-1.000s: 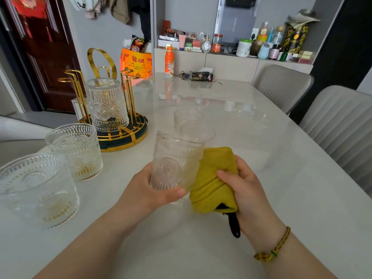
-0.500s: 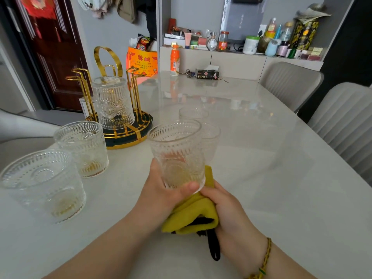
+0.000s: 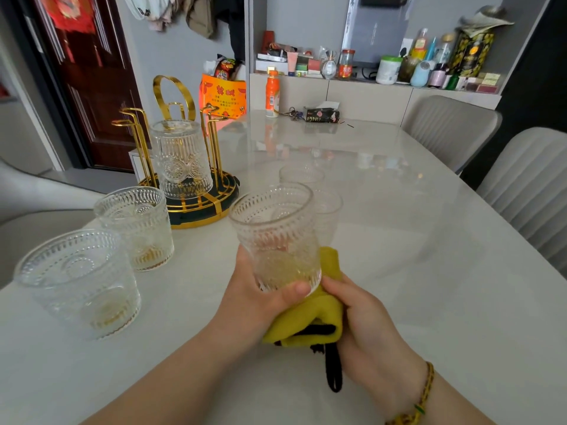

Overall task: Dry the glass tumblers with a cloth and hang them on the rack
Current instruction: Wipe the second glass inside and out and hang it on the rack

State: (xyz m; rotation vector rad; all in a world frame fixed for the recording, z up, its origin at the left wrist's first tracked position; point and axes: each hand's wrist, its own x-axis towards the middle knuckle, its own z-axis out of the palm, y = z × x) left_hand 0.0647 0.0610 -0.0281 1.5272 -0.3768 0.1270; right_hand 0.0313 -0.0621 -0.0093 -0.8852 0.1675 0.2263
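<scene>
Gripping tumbler L hand, cloth R hand

Bare from forearm to fingertip on both sides, left hand and right hand alike. Around the right wrist, a thin braided bracelet of yellow and brown cord with one small green bead. Short, plain thumbnail on the left.

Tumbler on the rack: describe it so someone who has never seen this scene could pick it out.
On the white table, look to the left side for the gold rack with a round dark base. One glass tumbler sits upside down among its prongs. It alone is inverted; the rest stand or are held mouth up.
</scene>
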